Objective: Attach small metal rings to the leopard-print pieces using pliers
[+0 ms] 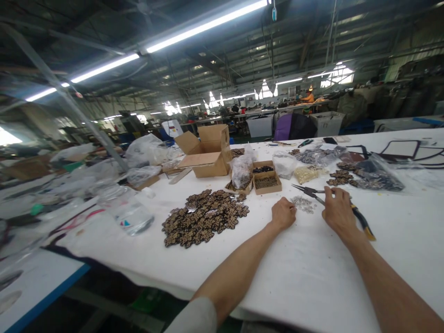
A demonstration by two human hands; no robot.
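Observation:
My left hand rests on the white table with its fingers curled, pinched at the edge of a small heap of silvery metal bits; what it pinches is too small to tell. My right hand is closed around long-nosed pliers with black and yellow handles, their tips pointing left over the silvery heap. A broad pile of dark brown flower-shaped pieces lies to the left of my left hand.
Small cardboard trays of beads, an open cardboard box, clear plastic bags and dark bagged parts crowd the far side. A clear water bottle lies at the left. People work at distant tables.

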